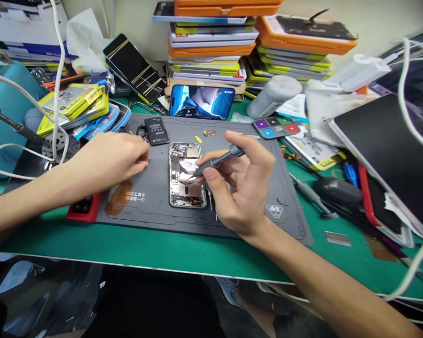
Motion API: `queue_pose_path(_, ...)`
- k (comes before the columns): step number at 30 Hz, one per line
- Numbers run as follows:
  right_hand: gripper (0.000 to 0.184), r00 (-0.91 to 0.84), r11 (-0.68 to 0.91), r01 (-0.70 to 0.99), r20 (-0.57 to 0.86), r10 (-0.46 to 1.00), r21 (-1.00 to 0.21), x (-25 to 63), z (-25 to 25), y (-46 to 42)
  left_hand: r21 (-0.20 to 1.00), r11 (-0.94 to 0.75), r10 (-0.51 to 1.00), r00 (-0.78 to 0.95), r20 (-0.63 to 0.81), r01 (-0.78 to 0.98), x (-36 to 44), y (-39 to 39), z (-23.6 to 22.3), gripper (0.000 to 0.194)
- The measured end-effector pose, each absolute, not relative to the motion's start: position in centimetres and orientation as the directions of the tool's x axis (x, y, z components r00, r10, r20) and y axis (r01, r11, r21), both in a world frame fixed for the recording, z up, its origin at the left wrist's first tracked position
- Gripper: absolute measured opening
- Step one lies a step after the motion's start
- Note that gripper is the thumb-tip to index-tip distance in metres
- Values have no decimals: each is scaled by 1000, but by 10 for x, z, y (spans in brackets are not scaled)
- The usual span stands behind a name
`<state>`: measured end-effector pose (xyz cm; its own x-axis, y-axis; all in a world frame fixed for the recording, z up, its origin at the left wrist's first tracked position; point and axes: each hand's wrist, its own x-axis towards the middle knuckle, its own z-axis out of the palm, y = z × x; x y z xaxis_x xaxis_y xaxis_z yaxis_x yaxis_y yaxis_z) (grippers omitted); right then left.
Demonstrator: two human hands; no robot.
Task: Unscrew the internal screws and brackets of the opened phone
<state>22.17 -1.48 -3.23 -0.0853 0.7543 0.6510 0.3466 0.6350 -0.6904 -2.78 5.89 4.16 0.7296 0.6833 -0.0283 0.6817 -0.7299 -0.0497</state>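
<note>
An opened phone (175, 188) lies on the grey work mat (155, 218), its boards and metal inner parts bare. My right hand (241, 188) is closed around a slim grey screwdriver-like tool (216, 162), its dark tapered tip over the middle of the phone. What kind of tip it has, I cannot tell. To the phone's left, my left hand (127, 152) hovers over the mat with curled fingers; anything between the fingertips is too small to make out. A black phone battery (157, 130) rests just beyond that hand. Thin metal-tipped tools (210, 199) lie partly hidden beside the phone.
A lit phone (201, 102) leans against stacked orange and yellow boxes (211, 49). A spray-can-like bottle (275, 96) stands right of it. Several packets and cables crowd both sides. A red-cased phone (82, 208) lies under my left forearm. A dark tablet-like panel (387, 150) tilts at right.
</note>
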Motion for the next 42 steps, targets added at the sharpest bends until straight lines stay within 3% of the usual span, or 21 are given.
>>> queue_pose_path(3,60,-86,650,320,662,744,-689,221,-32,-15,-39,-729,683,722,-111,684,-34,62,43,20)
queue_pose_path(11,64,-91,649,303,657,748,-698,222,-32,-17,21,-758,645,754,-120,652,-38,60,44,27)
queue_pose_path(19,65,-87,647,305,656,750,-699,222,-32,-17,174,-727,651,747,-133,665,-41,72,44,22)
queue_pose_path(34,70,-69,652,291,665,744,-700,222,-34,-17,170,-765,607,783,-136,622,-43,69,43,25)
queue_pose_path(42,70,-79,660,291,670,738,-693,222,-32,-17,238,-727,623,764,-166,644,-44,76,44,24)
